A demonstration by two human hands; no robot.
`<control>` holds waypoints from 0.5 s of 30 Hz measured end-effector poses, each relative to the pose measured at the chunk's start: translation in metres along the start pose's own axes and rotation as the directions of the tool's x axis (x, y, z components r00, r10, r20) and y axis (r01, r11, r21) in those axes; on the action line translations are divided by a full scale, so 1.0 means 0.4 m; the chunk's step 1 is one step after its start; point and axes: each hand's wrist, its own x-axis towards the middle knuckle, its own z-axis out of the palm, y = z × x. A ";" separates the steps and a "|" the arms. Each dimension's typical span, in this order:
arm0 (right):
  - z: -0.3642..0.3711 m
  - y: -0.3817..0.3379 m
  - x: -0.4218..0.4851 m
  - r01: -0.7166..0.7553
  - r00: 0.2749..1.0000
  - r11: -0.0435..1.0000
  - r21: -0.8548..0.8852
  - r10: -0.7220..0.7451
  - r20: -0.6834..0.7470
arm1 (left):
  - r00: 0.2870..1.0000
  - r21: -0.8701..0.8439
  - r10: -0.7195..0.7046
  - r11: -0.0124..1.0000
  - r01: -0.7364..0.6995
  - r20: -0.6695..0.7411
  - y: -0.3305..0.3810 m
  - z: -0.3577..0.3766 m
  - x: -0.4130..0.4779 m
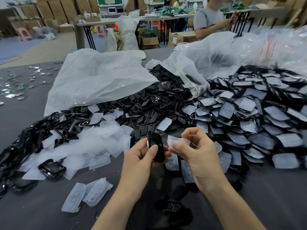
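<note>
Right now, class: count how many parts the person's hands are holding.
2. The left hand grips a black shell; the right hand pinches a translucent pad. Any further part hidden behind the fingers cannot be ruled out.

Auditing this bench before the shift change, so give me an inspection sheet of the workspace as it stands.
Surface: table with a dark grey cover, mostly buried under parts.
Job's things: black shell held upright; clear pad close beside it, contact unclear.
Clutter: heap of parts on the right; loose pads near the front; plastic bags lying over black parts; shiny bits far left.
Hands: left hand grips the black shell; right hand pinches the clear pad.
Cables: nothing seen.
Surroundings: seated person across the table; cardboard boxes stacked behind.
</note>
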 end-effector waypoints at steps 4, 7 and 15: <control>0.000 -0.003 -0.003 -0.005 1.000 1.000 0.022 0.005 0.000 | 1.000 -0.006 0.000 1.000 0.000 0.017 -0.002 0.000 0.000; 0.003 -0.003 -0.006 -0.046 0.998 0.998 0.044 0.044 0.055 | 1.000 -0.004 0.013 1.000 -0.013 0.012 -0.003 -0.002 0.001; 0.005 -0.006 -0.005 -0.029 0.998 0.999 -0.027 0.030 0.051 | 0.999 0.027 0.034 0.999 -0.035 0.015 -0.001 0.000 -0.002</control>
